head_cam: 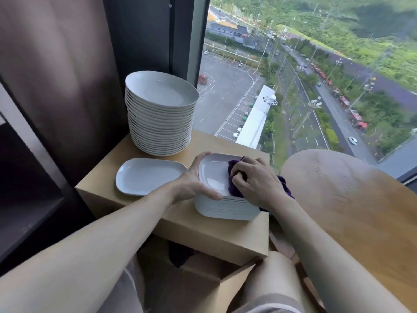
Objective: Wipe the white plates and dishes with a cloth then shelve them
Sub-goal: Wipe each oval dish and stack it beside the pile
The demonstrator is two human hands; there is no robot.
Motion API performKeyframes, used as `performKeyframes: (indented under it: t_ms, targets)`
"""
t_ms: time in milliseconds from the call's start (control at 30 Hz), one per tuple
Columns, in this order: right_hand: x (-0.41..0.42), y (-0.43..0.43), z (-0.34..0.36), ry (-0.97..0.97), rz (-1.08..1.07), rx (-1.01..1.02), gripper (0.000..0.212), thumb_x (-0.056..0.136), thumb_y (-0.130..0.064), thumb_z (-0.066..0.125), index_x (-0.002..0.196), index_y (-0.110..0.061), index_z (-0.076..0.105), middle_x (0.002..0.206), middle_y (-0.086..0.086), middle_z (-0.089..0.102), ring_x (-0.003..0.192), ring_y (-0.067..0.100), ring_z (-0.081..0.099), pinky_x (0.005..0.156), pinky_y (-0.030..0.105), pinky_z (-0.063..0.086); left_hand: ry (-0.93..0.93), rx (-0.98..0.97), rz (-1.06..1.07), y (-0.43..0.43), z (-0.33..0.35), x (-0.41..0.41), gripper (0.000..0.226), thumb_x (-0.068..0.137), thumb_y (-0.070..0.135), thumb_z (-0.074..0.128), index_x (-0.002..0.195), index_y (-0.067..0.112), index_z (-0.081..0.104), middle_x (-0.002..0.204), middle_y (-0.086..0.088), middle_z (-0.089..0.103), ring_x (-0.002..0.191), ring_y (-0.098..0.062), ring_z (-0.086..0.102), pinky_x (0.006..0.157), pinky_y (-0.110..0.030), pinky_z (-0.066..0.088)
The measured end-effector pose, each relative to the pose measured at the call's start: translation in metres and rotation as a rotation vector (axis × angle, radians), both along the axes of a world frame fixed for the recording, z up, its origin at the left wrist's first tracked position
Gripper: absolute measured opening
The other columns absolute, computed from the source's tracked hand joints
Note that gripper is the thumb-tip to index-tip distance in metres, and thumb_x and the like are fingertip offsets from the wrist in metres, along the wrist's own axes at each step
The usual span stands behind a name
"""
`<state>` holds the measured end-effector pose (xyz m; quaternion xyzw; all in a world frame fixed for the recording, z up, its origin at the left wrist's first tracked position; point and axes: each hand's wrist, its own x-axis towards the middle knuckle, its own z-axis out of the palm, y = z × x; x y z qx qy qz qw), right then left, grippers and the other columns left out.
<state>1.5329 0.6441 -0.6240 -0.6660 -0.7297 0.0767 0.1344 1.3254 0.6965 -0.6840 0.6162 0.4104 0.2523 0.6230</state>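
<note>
Risk: left hand (194, 181) curled round top white squarish dish (213, 175), right hand (257, 181) bunching purple cloth (234, 166); hard rubbing could slide the low stack (225, 210) off wooden bench (203, 231).

A light wooden stand (203, 233) sits by a big window (293, 64). Right of the stand is a round wooden table (349, 199). Left of it hangs a brown curtain (67, 86), with a dark shelf (27, 211) lower down. Far behind the stand, through the glass, are a car park (225, 98), a road (327, 114) and green trees (383, 114).
</note>
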Motion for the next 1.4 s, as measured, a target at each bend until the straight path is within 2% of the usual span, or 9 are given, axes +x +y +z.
performKeyframes:
  t_ms: [67, 233, 433, 567, 700, 900, 1033, 1233, 1400]
  targets:
    - [0.014, 0.002, -0.003, -0.018, -0.029, -0.001, 0.025, 0.093, -0.034, 0.044, 0.094, -0.032, 0.069, 0.111, -0.009, 0.062, 0.099, 0.019, 0.042, 0.086, 0.033, 0.032, -0.003, -0.012, -0.007, 0.000, -0.001, 0.001, 0.133, 0.048, 0.019, 0.101, 0.150, 0.055, 0.023, 0.144, 0.002, 0.052, 0.132, -0.014, 0.055, 0.116, -0.038, 0.044]
    - [0.018, 0.017, -0.002, -0.049, -0.130, 0.001, 0.030, 0.093, -0.039, 0.037, 0.093, -0.033, 0.067, 0.108, -0.008, 0.061, 0.103, 0.024, 0.049, 0.090, 0.042, 0.042, -0.003, -0.022, -0.031, 0.001, -0.003, 0.001, 0.136, 0.047, 0.021, 0.101, 0.151, 0.055, 0.021, 0.144, 0.004, 0.049, 0.133, -0.015, 0.053, 0.117, -0.038, 0.044]
    - [-0.009, 0.034, 0.001, -0.094, -0.263, 0.045, 0.033, 0.098, -0.036, 0.039, 0.109, -0.026, 0.068, 0.120, 0.001, 0.061, 0.114, 0.029, 0.047, 0.095, 0.045, 0.034, 0.037, 0.004, -0.033, 0.005, -0.006, -0.002, 0.133, 0.047, 0.028, 0.103, 0.144, 0.064, 0.019, 0.146, 0.006, 0.050, 0.133, -0.012, 0.054, 0.116, -0.037, 0.044]
    - [-0.035, 0.034, 0.000, -0.176, -0.229, 0.041, 0.037, 0.100, -0.038, 0.035, 0.118, -0.021, 0.061, 0.130, 0.006, 0.056, 0.122, 0.033, 0.044, 0.099, 0.049, 0.033, 0.055, 0.009, -0.052, 0.003, -0.003, -0.005, 0.134, 0.051, 0.029, 0.100, 0.149, 0.058, 0.015, 0.143, 0.010, 0.054, 0.130, -0.007, 0.057, 0.109, -0.027, 0.047]
    - [-0.071, 0.033, -0.002, -0.226, -0.106, 0.040, 0.036, 0.101, -0.039, 0.035, 0.123, -0.019, 0.056, 0.133, 0.007, 0.053, 0.123, 0.033, 0.043, 0.097, 0.050, 0.033, 0.034, 0.078, -0.065, -0.004, 0.007, -0.002, 0.118, 0.070, -0.002, 0.092, 0.146, 0.047, 0.017, 0.139, 0.021, 0.052, 0.114, 0.018, 0.058, 0.090, -0.009, 0.048]
    - [-0.075, 0.023, 0.000, -0.083, 0.020, 0.066, 0.017, 0.099, -0.034, 0.041, 0.094, -0.026, 0.056, 0.111, -0.005, 0.059, 0.104, 0.024, 0.042, 0.085, 0.042, 0.032, 0.054, 0.158, -0.079, -0.005, 0.008, -0.002, 0.104, 0.069, -0.008, 0.090, 0.144, 0.026, 0.027, 0.139, 0.009, 0.059, 0.117, 0.010, 0.061, 0.093, -0.015, 0.051]
    - [-0.064, 0.012, -0.003, -0.016, 0.038, 0.065, 0.011, 0.097, -0.033, 0.043, 0.086, -0.031, 0.045, 0.116, -0.008, 0.060, 0.094, 0.019, 0.033, 0.079, 0.039, 0.026, 0.062, 0.166, -0.094, -0.002, 0.008, -0.001, 0.115, 0.069, -0.009, 0.089, 0.152, 0.034, 0.023, 0.147, 0.012, 0.054, 0.125, 0.005, 0.058, 0.097, -0.017, 0.050]
    - [-0.055, 0.003, -0.006, 0.040, -0.071, 0.119, 0.016, 0.095, -0.034, 0.043, 0.089, -0.027, 0.056, 0.100, -0.011, 0.051, 0.099, 0.020, 0.038, 0.077, 0.037, 0.027, 0.128, 0.117, -0.085, -0.002, 0.010, -0.004, 0.121, 0.074, 0.006, 0.092, 0.156, 0.048, 0.013, 0.138, 0.020, 0.056, 0.122, 0.006, 0.058, 0.095, -0.016, 0.051]
    - [-0.012, -0.001, -0.006, 0.074, -0.188, 0.070, 0.025, 0.095, -0.036, 0.042, 0.084, -0.026, 0.062, 0.099, -0.013, 0.057, 0.102, 0.021, 0.045, 0.080, 0.038, 0.028, 0.070, 0.053, -0.073, -0.004, 0.007, -0.003, 0.119, 0.072, -0.003, 0.090, 0.156, 0.042, 0.018, 0.145, 0.003, 0.051, 0.123, -0.003, 0.058, 0.086, -0.011, 0.051]
